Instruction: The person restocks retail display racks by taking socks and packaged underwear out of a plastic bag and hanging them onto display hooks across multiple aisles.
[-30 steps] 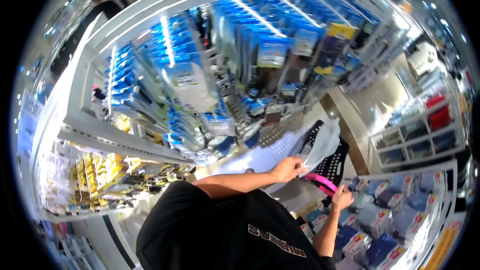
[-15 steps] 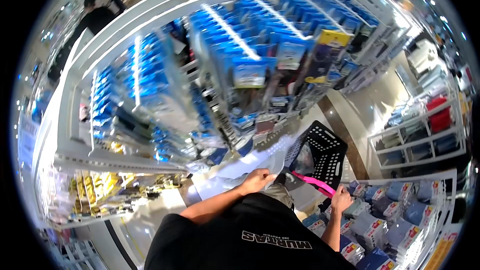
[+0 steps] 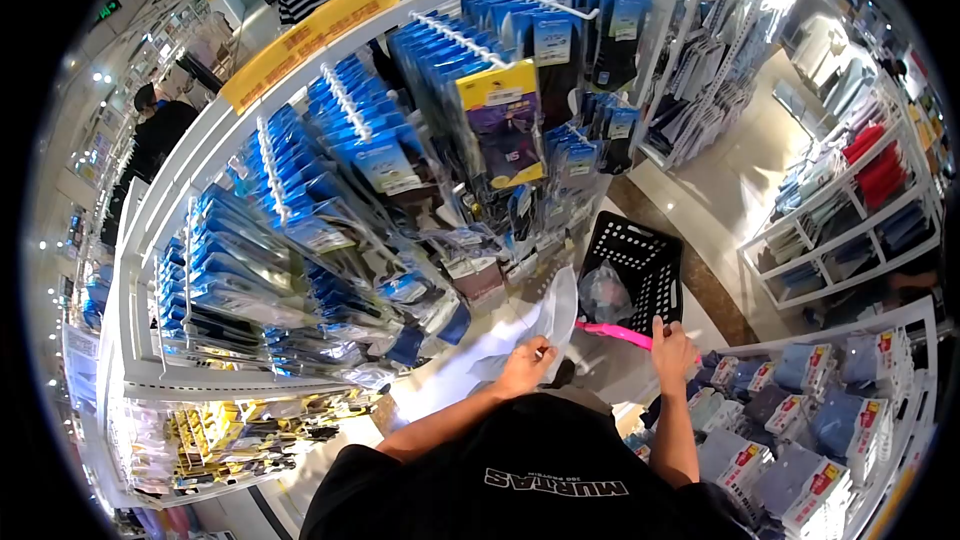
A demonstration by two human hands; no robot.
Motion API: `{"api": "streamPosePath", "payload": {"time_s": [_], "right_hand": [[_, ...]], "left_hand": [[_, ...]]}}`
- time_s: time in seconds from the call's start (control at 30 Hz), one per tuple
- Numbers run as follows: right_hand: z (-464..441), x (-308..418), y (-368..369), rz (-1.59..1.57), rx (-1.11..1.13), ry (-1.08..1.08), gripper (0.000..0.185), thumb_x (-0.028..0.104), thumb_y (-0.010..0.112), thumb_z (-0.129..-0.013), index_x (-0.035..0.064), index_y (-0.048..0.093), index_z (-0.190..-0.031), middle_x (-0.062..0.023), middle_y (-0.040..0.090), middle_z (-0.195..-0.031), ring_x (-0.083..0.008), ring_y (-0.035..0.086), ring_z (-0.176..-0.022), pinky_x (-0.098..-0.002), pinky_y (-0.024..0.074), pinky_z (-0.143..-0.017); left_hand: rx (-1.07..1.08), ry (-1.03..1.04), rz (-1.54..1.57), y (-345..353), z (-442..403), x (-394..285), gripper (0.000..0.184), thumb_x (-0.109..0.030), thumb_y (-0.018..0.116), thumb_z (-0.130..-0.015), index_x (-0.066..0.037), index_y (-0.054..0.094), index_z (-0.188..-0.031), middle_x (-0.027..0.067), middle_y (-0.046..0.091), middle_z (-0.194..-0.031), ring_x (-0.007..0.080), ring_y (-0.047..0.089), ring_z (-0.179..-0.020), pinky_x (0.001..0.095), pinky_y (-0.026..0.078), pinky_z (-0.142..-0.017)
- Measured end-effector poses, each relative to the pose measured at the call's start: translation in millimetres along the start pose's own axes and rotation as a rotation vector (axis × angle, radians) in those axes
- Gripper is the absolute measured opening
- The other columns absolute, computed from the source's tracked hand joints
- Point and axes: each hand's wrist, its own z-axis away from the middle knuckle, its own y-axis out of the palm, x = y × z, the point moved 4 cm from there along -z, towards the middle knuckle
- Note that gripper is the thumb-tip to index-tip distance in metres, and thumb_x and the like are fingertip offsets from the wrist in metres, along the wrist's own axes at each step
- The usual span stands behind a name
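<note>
My right hand (image 3: 674, 354) is wrapped round the pink handle (image 3: 622, 334) of a black shopping basket (image 3: 655, 250) with a perforated wall. Inside the basket lies a bundle in clear plastic (image 3: 605, 292). Over at the left, the fingers of my left hand (image 3: 527, 366) are curled at the edge of a translucent white plastic bag (image 3: 556, 315), which hangs beside the basket; the exact grip is partly hidden. In front of both hands, blue-topped packets (image 3: 385, 162) hang in rows on white hooks. A yellow-and-purple packet (image 3: 503, 125) faces outward among them.
A white rack frame (image 3: 135, 270) surrounds the hanging packets, with a yellow sign (image 3: 310, 40) on top. Stacked packaged goods (image 3: 800, 480) fill a shelf at my right. Farther right stands a white shelf of folded clothes (image 3: 850, 190). A person in black (image 3: 165, 135) is beyond the rack.
My view has turned to the right, so the rack appears shifted left. My right hand and the basket have risen slightly in the view; the handle is still held.
</note>
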Motion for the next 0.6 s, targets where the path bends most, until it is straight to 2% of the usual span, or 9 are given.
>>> {"api": "streamPosePath", "payload": {"time_s": [0.1,0.13,0.23,0.27,0.43,0.6], "right_hand": [[-24,-4,-2,-0.165,0.129,-0.192,0.048,0.056,0.061,-0.087,0.0086,0.069,-0.080,-0.0139,0.069,-0.072,-0.0378,0.066,-0.074,-0.0509,0.0435,-0.077],[-30,-1,-9,-0.131,0.208,-0.288,0.047,0.057,0.065,-0.083,0.0106,0.071,-0.086,-0.0125,0.070,-0.079,-0.0355,0.066,-0.079,-0.0496,0.0432,-0.075],[-45,-4,-12,-0.122,0.268,-0.488,0.046,0.057,0.067,-0.081,0.0117,0.071,-0.089,-0.0104,0.070,-0.085,-0.0343,0.065,-0.083,-0.0494,0.0425,-0.074],[-49,-3,-11,-0.092,0.226,-0.515,0.043,0.054,0.067,-0.082,0.0126,0.070,-0.093,-0.0094,0.069,-0.088,-0.0342,0.064,-0.083,-0.0488,0.0425,-0.074],[-61,18,-1,-0.038,0.059,-0.479,0.040,0.052,0.065,-0.085,0.0136,0.070,-0.094,-0.0097,0.068,-0.085,-0.0348,0.063,-0.082,-0.0494,0.0428,-0.074],[-87,40,5,-0.075,-0.006,-0.407,0.039,0.051,0.065,-0.086,0.0137,0.070,-0.092,-0.0101,0.067,-0.082,-0.0348,0.063,-0.079,-0.0492,0.0440,-0.072]], "left_hand": [[0.005,-0.049,-0.048,19,-16,-3,0.031,-0.031,0.060,-0.095,0.000,0.061,-0.099,0.0173,0.066,-0.081,0.0264,0.065,-0.073,0.0393,0.052,-0.069],[-0.016,-0.048,-0.022,24,-19,-6,0.031,-0.030,0.061,-0.095,0.000,0.062,-0.100,0.0170,0.066,-0.081,0.0259,0.064,-0.072,0.0387,0.051,-0.068],[-0.066,-0.047,0.028,29,-25,-21,0.030,-0.029,0.064,-0.093,0.000,0.064,-0.100,0.0161,0.066,-0.082,0.0245,0.063,-0.071,0.0371,0.051,-0.068],[-0.076,-0.049,0.021,29,-25,-25,0.030,-0.028,0.066,-0.092,0.001,0.064,-0.100,0.0158,0.067,-0.083,0.0241,0.063,-0.071,0.0365,0.051,-0.068],[-0.088,-0.010,0.018,22,-36,-31,0.029,-0.026,0.070,-0.090,0.002,0.067,-0.095,0.0158,0.068,-0.083,0.0239,0.063,-0.070,0.0357,0.051,-0.068],[-0.070,-0.069,-0.034,3,-45,-28,0.037,-0.033,0.060,-0.096,0.003,0.067,-0.101,0.0209,0.066,-0.082,0.0284,0.064,-0.072,0.0396,0.050,-0.070]]}}
